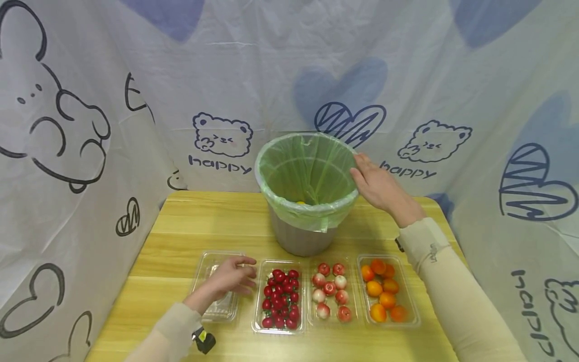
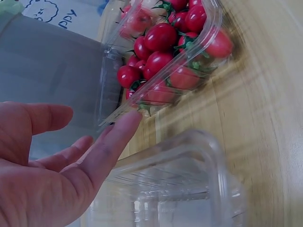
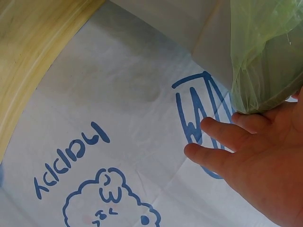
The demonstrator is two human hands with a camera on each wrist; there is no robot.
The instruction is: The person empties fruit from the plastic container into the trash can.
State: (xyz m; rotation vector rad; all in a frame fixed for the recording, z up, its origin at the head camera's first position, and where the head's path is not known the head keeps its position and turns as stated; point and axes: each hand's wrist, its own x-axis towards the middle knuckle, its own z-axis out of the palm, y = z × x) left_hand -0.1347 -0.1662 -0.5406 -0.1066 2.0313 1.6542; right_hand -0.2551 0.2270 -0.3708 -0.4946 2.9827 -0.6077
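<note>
My left hand hovers over an empty clear plastic box, its fingers loosely bent and holding nothing. In the left wrist view, its fingertips are close to the wall of a clear box of cherry tomatoes. My right hand is at the right rim of a grey trash bin. Its fingers are extended along the outside of the rim, against the light green bag that lines the bin. Low inside the bin, a bit of something yellow shows.
Right of the cherry tomatoes lie a clear box of red-and-white round fruit and a clear box of small oranges. All stand in a row on the wooden table. A printed cloth surrounds the table's back and sides.
</note>
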